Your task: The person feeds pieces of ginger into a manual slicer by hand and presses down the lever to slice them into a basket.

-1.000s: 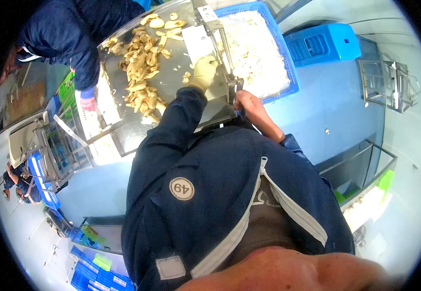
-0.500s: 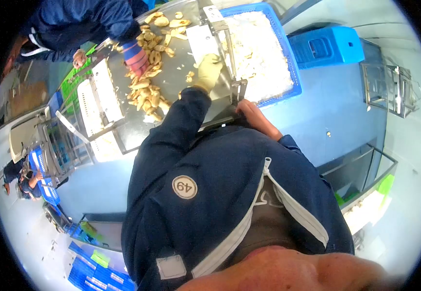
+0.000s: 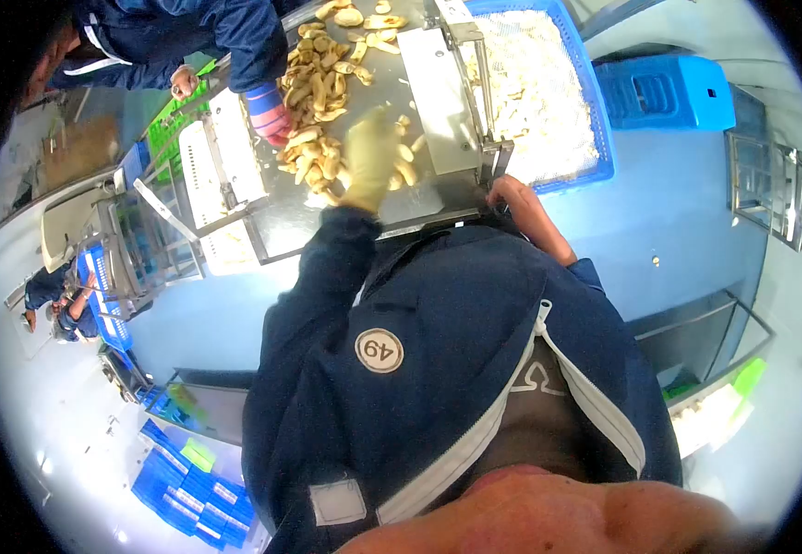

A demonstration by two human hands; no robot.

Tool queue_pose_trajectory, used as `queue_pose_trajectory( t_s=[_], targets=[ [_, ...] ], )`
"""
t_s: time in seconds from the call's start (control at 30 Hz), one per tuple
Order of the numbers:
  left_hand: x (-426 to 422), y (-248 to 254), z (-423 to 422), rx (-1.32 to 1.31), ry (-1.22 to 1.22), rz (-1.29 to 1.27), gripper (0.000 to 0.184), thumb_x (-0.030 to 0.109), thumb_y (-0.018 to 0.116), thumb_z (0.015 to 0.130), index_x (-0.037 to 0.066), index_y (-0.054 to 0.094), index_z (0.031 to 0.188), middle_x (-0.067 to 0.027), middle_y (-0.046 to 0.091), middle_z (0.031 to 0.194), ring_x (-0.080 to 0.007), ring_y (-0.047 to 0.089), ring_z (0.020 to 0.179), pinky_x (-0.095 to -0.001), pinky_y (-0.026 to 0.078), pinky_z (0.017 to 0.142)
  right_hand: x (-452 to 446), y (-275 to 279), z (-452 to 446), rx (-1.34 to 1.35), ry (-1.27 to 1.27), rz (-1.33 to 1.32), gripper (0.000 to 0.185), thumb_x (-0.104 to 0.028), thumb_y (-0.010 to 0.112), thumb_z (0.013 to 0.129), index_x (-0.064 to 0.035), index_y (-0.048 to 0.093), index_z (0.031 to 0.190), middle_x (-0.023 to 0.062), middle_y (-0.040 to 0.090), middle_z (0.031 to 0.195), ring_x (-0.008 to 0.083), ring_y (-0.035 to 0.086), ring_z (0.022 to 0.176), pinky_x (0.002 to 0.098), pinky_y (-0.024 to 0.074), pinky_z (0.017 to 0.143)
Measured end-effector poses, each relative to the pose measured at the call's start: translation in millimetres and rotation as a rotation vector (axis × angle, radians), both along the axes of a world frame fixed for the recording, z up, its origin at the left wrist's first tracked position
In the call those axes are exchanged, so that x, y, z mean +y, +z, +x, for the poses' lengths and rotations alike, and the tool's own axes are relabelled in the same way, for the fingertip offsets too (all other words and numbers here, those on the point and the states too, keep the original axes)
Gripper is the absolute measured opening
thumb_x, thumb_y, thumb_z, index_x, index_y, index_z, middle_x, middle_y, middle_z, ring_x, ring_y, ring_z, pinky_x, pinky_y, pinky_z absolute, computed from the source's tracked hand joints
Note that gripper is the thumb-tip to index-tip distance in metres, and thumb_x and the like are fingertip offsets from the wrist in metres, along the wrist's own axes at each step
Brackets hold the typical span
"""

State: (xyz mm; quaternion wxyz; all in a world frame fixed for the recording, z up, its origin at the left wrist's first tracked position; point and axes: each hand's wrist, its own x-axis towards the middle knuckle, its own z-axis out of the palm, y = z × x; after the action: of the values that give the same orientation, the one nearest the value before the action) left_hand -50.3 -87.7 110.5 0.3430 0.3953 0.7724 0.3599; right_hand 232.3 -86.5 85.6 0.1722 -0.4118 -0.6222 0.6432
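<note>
My left hand, in a pale yellow glove, is over the steel tabletop beside a pile of yellowish-brown, elongated food pieces. Motion blurs its fingers, so whether it grips anything is unclear. A few loose pieces lie just to its right. My bare right hand is curled round the near end of a metal cutter handle, its grip partly hidden. That cutter runs along a white board on the table's right side.
A blue basket with pale cut pieces stands right of the cutter. A co-worker's gloved hand touches the pile from the left. Another white board edges the left side. A blue stool stands far right.
My gloved left hand has moved left, off the white board and toward the pile. The loose pieces lie nearer the board. My right hand stays at the handle; the whole view has shifted.
</note>
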Motion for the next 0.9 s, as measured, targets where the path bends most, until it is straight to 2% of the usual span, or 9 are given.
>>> queue_pose_trajectory(
  t_s=[0.03,0.1,0.37,0.5,0.53,0.63,0.7,0.77,0.9],
  targets=[
    [-18.8,-7.8,-22.5,0.482,-0.063,-0.059,0.035,0.020,0.062,0.082,0.000,0.065,0.111,-0.0197,0.068,0.093,-0.0327,0.066,0.088,-0.0376,0.052,0.080,-1.1,-0.6,-0.5,0.014,-0.010,0.003,0.032,-0.024,0.042,0.095,0.0001,0.054,0.078,0.0080,0.051,0.079,0.0194,0.049,0.078,0.0291,0.0394,0.076],
    [-55.3,-32.5,-55.3,0.766,-0.065,-0.208,0.030,0.024,0.057,0.083,0.002,0.066,0.101,-0.0212,0.066,0.087,-0.0384,0.063,0.085,-0.0453,0.050,0.077,-2.2,3.8,-1.6,0.022,-0.024,-0.028,0.031,-0.024,0.042,0.095,-0.0003,0.053,0.077,0.0075,0.052,0.078,0.0187,0.049,0.077,0.0288,0.0396,0.075],
    [-61.3,-65.6,-72.1,0.779,-0.246,-0.398,0.025,0.023,0.051,0.086,0.004,0.065,0.094,-0.0216,0.067,0.087,-0.0395,0.064,0.086,-0.0483,0.050,0.078,-3.2,0.0,-2.1,-0.006,-0.022,0.075,0.032,-0.024,0.042,0.096,-0.0020,0.053,0.076,0.0060,0.051,0.074,0.0164,0.048,0.072,0.0280,0.0403,0.070],
    [-41.3,-43.9,-60.9,0.794,-0.289,-0.392,0.025,0.024,0.051,0.086,0.004,0.065,0.093,-0.0218,0.067,0.084,-0.0397,0.065,0.084,-0.0478,0.051,0.075,-3.0,8.6,-6.8,0.000,-0.096,-0.049,0.034,-0.027,0.042,0.096,-0.0017,0.053,0.076,0.0059,0.051,0.074,0.0163,0.048,0.072,0.0280,0.0403,0.070],
    [-36.6,-38.6,-58.1,0.798,-0.259,-0.205,0.022,0.022,0.055,0.085,0.004,0.065,0.093,-0.0208,0.067,0.081,-0.0387,0.065,0.079,-0.0451,0.051,0.074,-3.5,10.6,-7.1,-0.003,-0.121,-0.081,0.034,-0.027,0.042,0.096,-0.0017,0.053,0.076,0.0059,0.052,0.074,0.0163,0.048,0.072,0.0281,0.0404,0.070],
    [4.5,-40.8,-33.2,0.474,-0.008,0.065,0.019,0.017,0.060,0.083,0.001,0.065,0.091,-0.0157,0.067,0.075,-0.0294,0.066,0.071,-0.0365,0.052,0.069,-5.0,2.5,-4.5,-0.013,-0.117,-0.104,0.035,-0.029,0.044,0.095,-0.0017,0.054,0.076,0.0059,0.052,0.074,0.0163,0.048,0.072,0.0279,0.0404,0.070],
    [40.5,-31.5,-7.1,-0.221,-0.013,0.046,0.016,0.011,0.063,0.082,-0.003,0.064,0.092,-0.0088,0.067,0.076,-0.0164,0.063,0.068,-0.0285,0.050,0.063,-6.7,-5.5,-5.2,0.034,-0.122,-0.103,0.035,-0.030,0.044,0.095,-0.0018,0.055,0.076,0.0057,0.053,0.074,0.0158,0.049,0.072,0.0277,0.0403,0.069],
    [81.4,-116.0,7.4,-0.337,-0.113,0.198,0.016,0.007,0.063,0.083,-0.004,0.063,0.094,-0.0054,0.067,0.081,-0.0099,0.062,0.069,-0.0238,0.049,0.060,-3.9,-4.5,-4.2,0.037,-0.135,-0.117,0.035,-0.031,0.045,0.094,-0.0019,0.055,0.077,0.0054,0.053,0.074,0.0155,0.049,0.073,0.0274,0.0403,0.070],
    [107.1,-113.6,54.7,-0.425,0.045,0.131,0.018,0.005,0.064,0.087,-0.004,0.062,0.102,-0.0060,0.068,0.084,-0.0130,0.063,0.069,-0.0236,0.051,0.061,-3.4,4.1,-5.8,0.026,-0.164,-0.205,0.035,-0.032,0.046,0.093,-0.0028,0.056,0.077,0.0035,0.054,0.074,0.0144,0.049,0.073,0.0270,0.0407,0.070]
  ],
)
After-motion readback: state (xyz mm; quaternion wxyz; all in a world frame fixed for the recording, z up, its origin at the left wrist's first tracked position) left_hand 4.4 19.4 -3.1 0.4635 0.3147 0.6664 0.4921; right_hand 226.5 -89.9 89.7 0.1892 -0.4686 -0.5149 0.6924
